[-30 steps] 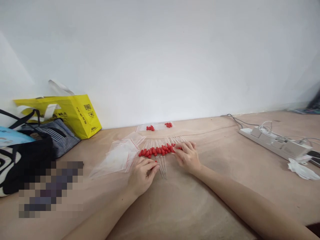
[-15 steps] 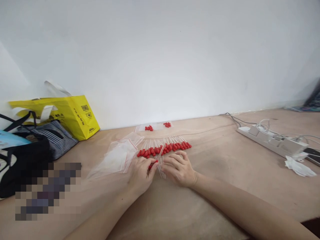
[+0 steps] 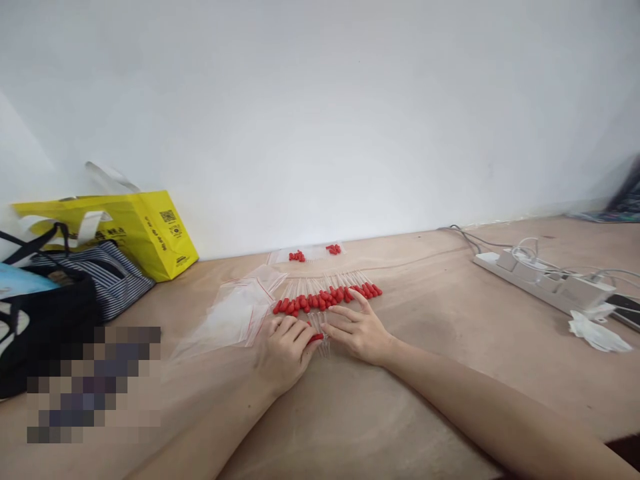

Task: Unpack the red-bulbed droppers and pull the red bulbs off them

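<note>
My left hand is closed, its thumb and fingers pinching a red rubber bulb whose end points right. My right hand is close beside it, with upper fingers spread and lower fingertips together at a thin glass tube near the bulb's end. Several loose clear glass tubes lie between the hands, partly covered by the fingers. Just beyond, a row of droppers lies side by side, red bulbs toward me and glass stems toward the wall.
Clear zip bags lie left of the row; another bag with red-bulbed droppers is by the wall. At left stand a yellow bag and a striped pouch. A power strip with cables and crumpled tissue are at right.
The red bulb in my left hand has moved slightly toward me and now points right. A tube that slanted up between my hands no longer stands out. My right fingers have spread more.
</note>
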Demonstrator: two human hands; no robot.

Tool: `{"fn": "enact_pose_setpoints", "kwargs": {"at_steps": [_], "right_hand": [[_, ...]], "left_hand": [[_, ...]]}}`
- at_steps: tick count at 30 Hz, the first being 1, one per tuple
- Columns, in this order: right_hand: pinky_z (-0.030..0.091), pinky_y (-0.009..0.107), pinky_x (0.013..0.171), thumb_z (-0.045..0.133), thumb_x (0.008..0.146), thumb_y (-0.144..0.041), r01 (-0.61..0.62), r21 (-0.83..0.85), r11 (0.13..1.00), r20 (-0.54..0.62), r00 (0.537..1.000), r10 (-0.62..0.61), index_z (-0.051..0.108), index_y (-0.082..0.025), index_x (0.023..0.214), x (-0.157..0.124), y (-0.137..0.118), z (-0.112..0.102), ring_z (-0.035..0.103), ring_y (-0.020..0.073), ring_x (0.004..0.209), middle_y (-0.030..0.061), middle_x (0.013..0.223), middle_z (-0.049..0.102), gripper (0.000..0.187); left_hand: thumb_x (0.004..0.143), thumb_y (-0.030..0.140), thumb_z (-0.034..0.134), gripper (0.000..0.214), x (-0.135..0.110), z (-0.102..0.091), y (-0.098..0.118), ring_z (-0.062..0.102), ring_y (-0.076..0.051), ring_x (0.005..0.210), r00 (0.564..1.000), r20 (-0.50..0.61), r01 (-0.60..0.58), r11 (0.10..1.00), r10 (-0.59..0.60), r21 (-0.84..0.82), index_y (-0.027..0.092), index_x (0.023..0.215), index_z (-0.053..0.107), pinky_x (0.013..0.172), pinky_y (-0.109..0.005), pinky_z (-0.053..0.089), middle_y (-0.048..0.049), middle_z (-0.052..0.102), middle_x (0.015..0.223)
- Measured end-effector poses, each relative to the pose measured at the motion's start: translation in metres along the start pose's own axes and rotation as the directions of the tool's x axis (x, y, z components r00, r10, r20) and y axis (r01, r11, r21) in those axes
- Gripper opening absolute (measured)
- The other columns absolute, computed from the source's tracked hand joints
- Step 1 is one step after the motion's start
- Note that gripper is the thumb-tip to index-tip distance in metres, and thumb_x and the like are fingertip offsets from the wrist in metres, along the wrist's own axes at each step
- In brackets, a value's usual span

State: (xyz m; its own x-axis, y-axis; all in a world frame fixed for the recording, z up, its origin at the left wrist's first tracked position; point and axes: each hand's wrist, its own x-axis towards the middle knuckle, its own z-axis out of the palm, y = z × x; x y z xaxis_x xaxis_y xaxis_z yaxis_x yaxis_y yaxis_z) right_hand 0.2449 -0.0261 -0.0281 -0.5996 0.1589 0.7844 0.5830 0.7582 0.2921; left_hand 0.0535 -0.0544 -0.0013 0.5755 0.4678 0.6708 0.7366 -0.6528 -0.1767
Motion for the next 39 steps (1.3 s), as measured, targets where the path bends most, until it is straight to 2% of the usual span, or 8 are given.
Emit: {"fn": "enact_pose_setpoints", "kwargs": {"at_steps": [4, 8, 12, 18, 26, 35, 39], "right_hand": [[0.009, 0.047, 0.105, 0.042, 0.084, -0.012, -0.009, -0.007, 1.0, -0.033, 0.999, 0.009, 0.059, -0.022, 0.095, -0.001, -0.002, 0.0, 0.054, 0.014, 0.1, -0.0016, 0.081, 0.068, 0.022], [0.011, 0.046, 0.106, 0.039, 0.084, -0.011, -0.006, 0.002, 1.0, -0.038, 0.999, 0.006, 0.059, -0.022, 0.094, -0.002, -0.001, -0.001, 0.055, 0.0135, 0.1, -0.0015, 0.083, 0.068, 0.024], [0.009, 0.048, 0.106, 0.04, 0.083, -0.01, -0.007, 0.027, 1.0, -0.018, 1.0, 0.008, 0.059, -0.022, 0.09, -0.005, 0.0, -0.002, 0.054, 0.0134, 0.101, -0.0017, 0.08, 0.068, 0.023], [0.005, 0.047, 0.106, 0.042, 0.08, -0.009, -0.033, 0.043, 0.999, 0.037, 0.999, 0.031, 0.057, -0.021, 0.085, -0.008, 0.0, -0.001, 0.054, 0.013, 0.101, -0.0022, 0.074, 0.068, 0.021], [0.002, 0.046, 0.105, 0.045, 0.082, -0.013, -0.07, 0.049, 0.996, 0.006, 0.998, 0.07, 0.056, -0.021, 0.081, -0.005, -0.003, -0.003, 0.056, 0.0126, 0.097, -0.003, 0.073, 0.068, 0.014], [0.011, 0.043, 0.102, 0.042, 0.083, -0.015, -0.107, 0.11, 0.988, -0.037, 0.993, 0.111, 0.057, -0.021, 0.076, -0.001, -0.002, -0.006, 0.056, 0.0141, 0.094, -0.0043, 0.067, 0.066, 0.017], [0.024, 0.039, 0.092, 0.046, 0.082, -0.018, -0.25, 0.09, 0.964, -0.031, 0.967, 0.253, 0.059, -0.021, 0.075, -0.005, 0.005, -0.006, 0.055, 0.0152, 0.086, -0.0031, 0.065, 0.064, 0.015]], "left_hand": [[0.084, 0.024, 0.045, 0.019, 0.0, 0.004, -0.002, 0.056, -0.021, 0.087, 0.999, -0.043, -0.031, 0.999, 0.03, -0.017, 0.019, 0.093, 0.06, 0.081, -0.04, 0.035, -0.0017, 0.067, 0.092], [0.086, 0.021, 0.041, 0.021, 0.001, 0.006, -0.003, 0.054, -0.022, 0.099, 0.997, -0.025, -0.076, 0.996, 0.075, -0.035, 0.02, 0.094, 0.061, 0.092, -0.045, 0.029, -0.0006, 0.065, 0.101], [0.085, 0.019, 0.042, 0.021, 0.0, 0.002, -0.001, 0.056, -0.022, 0.099, 0.997, 0.008, -0.082, 0.995, 0.083, -0.061, 0.02, 0.087, 0.062, 0.096, -0.051, 0.023, 0.0005, 0.068, 0.094], [0.085, 0.017, 0.042, 0.023, -0.002, -0.001, 0.0, 0.058, -0.021, 0.095, 0.998, 0.003, -0.059, 0.992, 0.06, -0.112, 0.021, 0.079, 0.063, 0.098, -0.053, 0.02, 0.0012, 0.069, 0.084], [0.084, 0.014, 0.039, 0.025, -0.003, 0.0, 0.001, 0.056, -0.022, 0.101, 0.999, 0.001, -0.038, 0.993, 0.038, -0.113, 0.019, 0.079, 0.063, 0.099, -0.052, 0.021, -0.0001, 0.069, 0.081], [0.084, 0.013, 0.039, 0.024, -0.009, 0.003, 0.001, 0.056, -0.021, 0.101, 1.0, -0.031, -0.011, 0.991, 0.007, -0.131, 0.019, 0.079, 0.061, 0.098, -0.049, 0.024, 0.0003, 0.069, 0.084], [0.084, 0.016, 0.04, 0.023, -0.013, -0.004, -0.014, 0.055, -0.021, 0.1, 0.996, -0.053, 0.064, 0.994, -0.069, -0.091, 0.02, 0.084, 0.062, 0.093, -0.045, 0.031, -0.002, 0.067, 0.09]]}}
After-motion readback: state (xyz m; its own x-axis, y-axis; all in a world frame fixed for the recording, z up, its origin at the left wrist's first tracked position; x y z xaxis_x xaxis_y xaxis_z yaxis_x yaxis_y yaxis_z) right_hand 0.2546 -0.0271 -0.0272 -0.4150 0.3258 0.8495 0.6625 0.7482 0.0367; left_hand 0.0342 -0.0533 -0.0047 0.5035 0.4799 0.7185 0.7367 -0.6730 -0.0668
